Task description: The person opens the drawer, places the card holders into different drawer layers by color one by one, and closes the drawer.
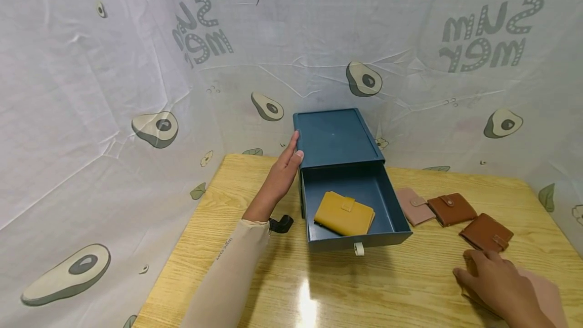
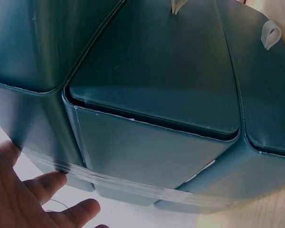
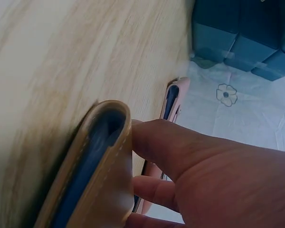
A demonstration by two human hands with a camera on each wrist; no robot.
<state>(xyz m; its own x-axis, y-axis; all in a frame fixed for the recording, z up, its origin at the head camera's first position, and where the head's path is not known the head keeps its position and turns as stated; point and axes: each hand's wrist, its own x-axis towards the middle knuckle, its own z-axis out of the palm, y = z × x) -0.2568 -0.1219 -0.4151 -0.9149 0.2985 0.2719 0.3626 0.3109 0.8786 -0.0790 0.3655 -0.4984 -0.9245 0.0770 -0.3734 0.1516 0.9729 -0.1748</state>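
A dark blue drawer box [image 1: 337,138] stands on the table, its top drawer [image 1: 387,201] pulled out. Inside the drawer lies a yellow wallet [image 1: 344,214] with a snap tab. My left hand [image 1: 282,173] rests against the box's left side; in the left wrist view its fingers [image 2: 46,185] are spread by the lower edge of the box. At the right front, my right hand [image 1: 498,282] is over a tan wallet [image 3: 102,175], fingertips at its upper face. Whether they touch it is unclear. A pink wallet [image 1: 544,292] shows partly behind that hand.
Right of the drawer lie a pink wallet [image 1: 415,206], a brown wallet [image 1: 452,209] and another brown wallet [image 1: 486,232]. The drawer's front carries a white pull tab [image 1: 359,249]. A printed cloth [image 1: 319,24] hangs behind the wooden table [image 1: 268,272].
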